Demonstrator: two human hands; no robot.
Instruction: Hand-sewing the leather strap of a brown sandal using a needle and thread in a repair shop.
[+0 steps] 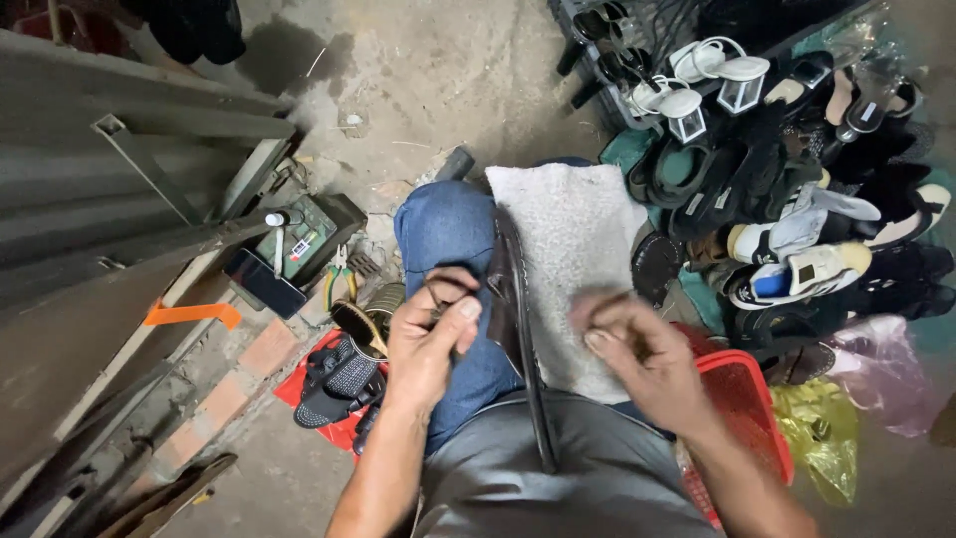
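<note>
I have a dark sandal standing on its edge across my lap, sole side toward my left, resting between my blue-jeaned knee and the white towel spread over my other leg. How far the work on it has got is hard to judge: the sandal looks whole, with no gap or loose part I can make out, and my right hand is blurred, so I take it I am in the middle of working at its edge rather than done. My left hand, at nine o'clock of the sandal, is curled with thumb and fingers closed around the sandal's upper rim, wrist bent inward. My right hand, at three o'clock, sits over the towel with fingers drawn together as if pinching something small; I cannot tell what, if anything, it holds. A heap of shoes lies at two o'clock, a red basket at four, and a brush with black sandals on a red mat at nine.
</note>
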